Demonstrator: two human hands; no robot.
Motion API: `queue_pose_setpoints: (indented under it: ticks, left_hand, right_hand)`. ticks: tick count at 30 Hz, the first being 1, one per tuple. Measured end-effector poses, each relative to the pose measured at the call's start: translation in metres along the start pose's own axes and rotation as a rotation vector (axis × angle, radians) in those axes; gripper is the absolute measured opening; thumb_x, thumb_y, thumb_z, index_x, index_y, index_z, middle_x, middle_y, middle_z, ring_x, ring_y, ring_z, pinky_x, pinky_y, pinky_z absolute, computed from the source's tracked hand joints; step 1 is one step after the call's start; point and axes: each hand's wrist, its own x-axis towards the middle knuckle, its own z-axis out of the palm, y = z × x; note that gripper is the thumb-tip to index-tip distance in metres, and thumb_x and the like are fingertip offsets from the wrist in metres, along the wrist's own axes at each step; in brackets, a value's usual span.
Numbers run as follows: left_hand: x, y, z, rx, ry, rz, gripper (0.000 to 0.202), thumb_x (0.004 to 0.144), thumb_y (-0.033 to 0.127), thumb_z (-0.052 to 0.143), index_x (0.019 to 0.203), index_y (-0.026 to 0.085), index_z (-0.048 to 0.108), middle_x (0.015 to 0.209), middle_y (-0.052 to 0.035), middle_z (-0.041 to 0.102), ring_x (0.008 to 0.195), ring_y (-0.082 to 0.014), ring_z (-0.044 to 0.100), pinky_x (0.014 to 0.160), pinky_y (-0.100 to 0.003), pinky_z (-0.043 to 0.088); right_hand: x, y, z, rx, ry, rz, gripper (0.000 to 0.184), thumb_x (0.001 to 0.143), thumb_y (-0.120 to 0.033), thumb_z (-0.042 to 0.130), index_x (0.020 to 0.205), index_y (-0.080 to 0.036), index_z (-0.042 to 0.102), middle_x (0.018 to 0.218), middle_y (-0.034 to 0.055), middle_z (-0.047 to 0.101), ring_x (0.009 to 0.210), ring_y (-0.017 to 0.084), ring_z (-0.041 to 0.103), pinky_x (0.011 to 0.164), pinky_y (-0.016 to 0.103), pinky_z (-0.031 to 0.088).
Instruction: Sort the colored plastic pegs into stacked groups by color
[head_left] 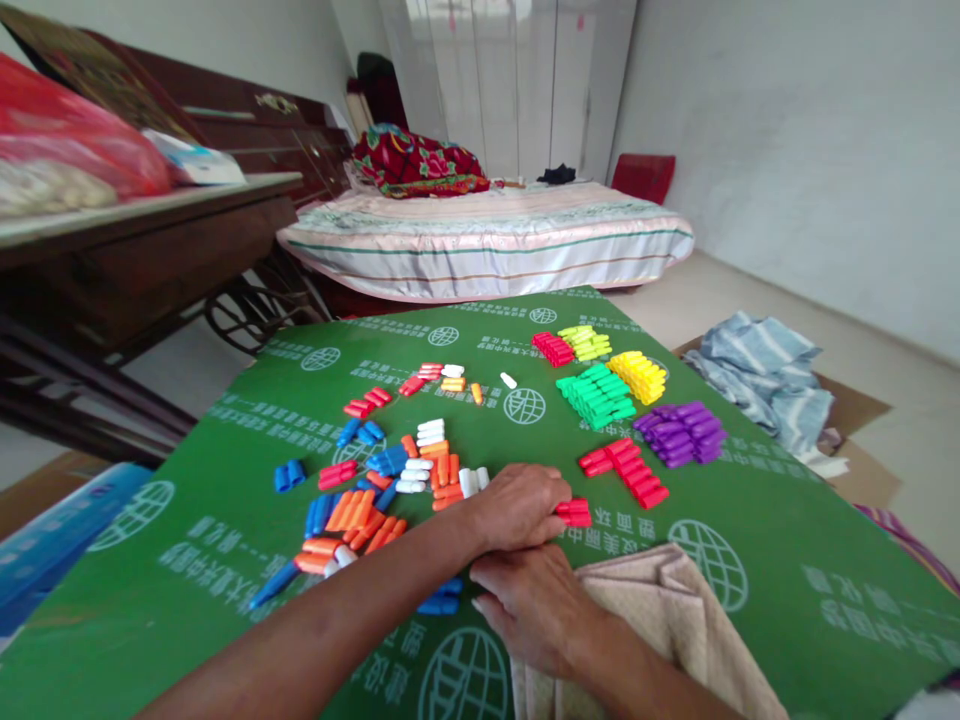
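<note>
My left hand [525,505] reaches across the table, its fingers bent around the near end of a few small red plastic tubes [576,513]. Just below it, my right hand [534,603] is closed, with its fingers curled under; whatever it may hold is hidden. A folded beige cloth [652,630] lies under and beside my right wrist. To the left, orange tubes [352,510], white tubes [431,432] and blue tubes [386,460] lie mixed in small clusters. More blue tubes [442,600] show beneath my left forearm.
Sorted by colour on the right are red [626,468], purple [681,433], green [596,395] and yellow tubes [637,376]. The green table [247,430] faces a bed [487,240]. A sewing-machine stand [150,220] is at left, a cloth-topped box [765,370] at right.
</note>
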Motion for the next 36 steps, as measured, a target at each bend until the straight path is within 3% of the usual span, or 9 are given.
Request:
queue_pose_setpoints:
  ticks: [6,13,25,36]
  left_hand:
    - [0.024,0.010,0.002,0.027,0.026,0.023,0.021,0.084,0.037,0.050,0.084,0.019,0.061,0.089,-0.0047,0.066,0.082,-0.0210,0.064,0.062,-0.028,0.047]
    - [0.043,0.017,0.006,0.063,0.068,0.022,0.020,0.083,0.034,0.050,0.088,0.017,0.060,0.092,-0.0073,0.067,0.084,-0.0241,0.064,0.065,-0.032,0.049]
    - [0.054,0.016,0.016,0.057,0.126,0.023,0.021,0.084,0.033,0.047,0.091,0.017,0.060,0.095,-0.0084,0.067,0.089,-0.0240,0.064,0.073,-0.034,0.052]
    - [0.056,0.018,0.015,0.055,0.141,0.035,0.021,0.085,0.031,0.047,0.093,0.017,0.061,0.096,-0.0089,0.068,0.089,-0.0250,0.065,0.072,-0.035,0.052]
  right_hand:
    - [0.000,-0.001,-0.002,0.069,0.018,-0.051,0.022,0.082,-0.025,0.056,0.103,-0.022,0.062,0.110,0.0038,0.068,0.100,0.023,0.062,0.084,0.033,0.047]
    - [0.002,0.001,0.001,0.064,0.078,-0.096,0.033,0.083,-0.025,0.055,0.116,-0.021,0.060,0.121,0.0074,0.063,0.108,0.025,0.060,0.092,0.037,0.046]
    - [0.001,0.001,0.002,0.049,0.065,-0.086,0.036,0.085,-0.025,0.051,0.120,-0.020,0.057,0.123,0.0092,0.062,0.108,0.028,0.060,0.088,0.040,0.050]
    - [0.002,-0.001,-0.003,0.029,0.002,-0.053,0.033,0.086,-0.025,0.048,0.116,-0.020,0.060,0.118,0.0089,0.065,0.104,0.028,0.062,0.085,0.041,0.051]
